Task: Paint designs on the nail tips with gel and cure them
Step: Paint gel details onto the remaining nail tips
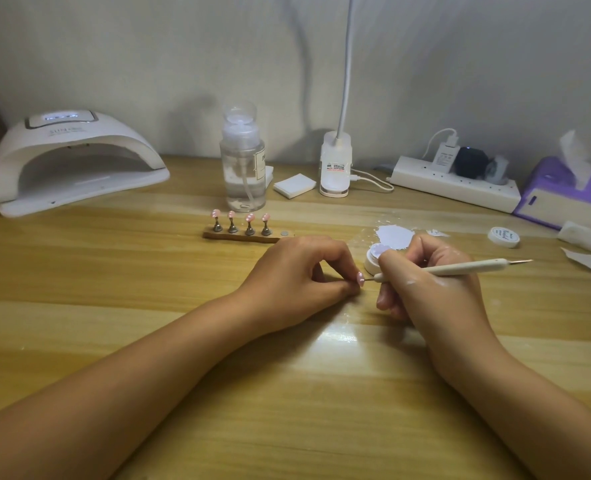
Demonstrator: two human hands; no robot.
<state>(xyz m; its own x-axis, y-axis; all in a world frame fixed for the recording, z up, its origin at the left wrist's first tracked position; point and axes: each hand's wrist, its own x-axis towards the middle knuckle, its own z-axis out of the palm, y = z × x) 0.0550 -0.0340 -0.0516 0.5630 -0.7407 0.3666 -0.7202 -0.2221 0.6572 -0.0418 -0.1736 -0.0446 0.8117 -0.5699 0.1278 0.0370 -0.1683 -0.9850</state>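
My left hand [301, 271] pinches a small pink nail tip [360, 278] on its stand, low over the wooden table. My right hand [425, 282] grips a white dotting pen [460, 268], and the pen's fine metal point touches the nail tip. An open white gel pot [373, 258] sits just behind the pen, partly hidden by my right hand. Several pink nail tips with white dots stand on metal holders on a brown strip [242, 237] behind my left hand. The white curing lamp [75, 161] stands at the far left with its display lit.
A clear pump bottle [242, 168], white pads [294, 186] and a clip lamp base [335, 164] stand at the back. A power strip [456, 185], purple tissue box [564, 192] and the pot's lid [503, 236] lie to the right. White gel smears [394, 235] mark the table.
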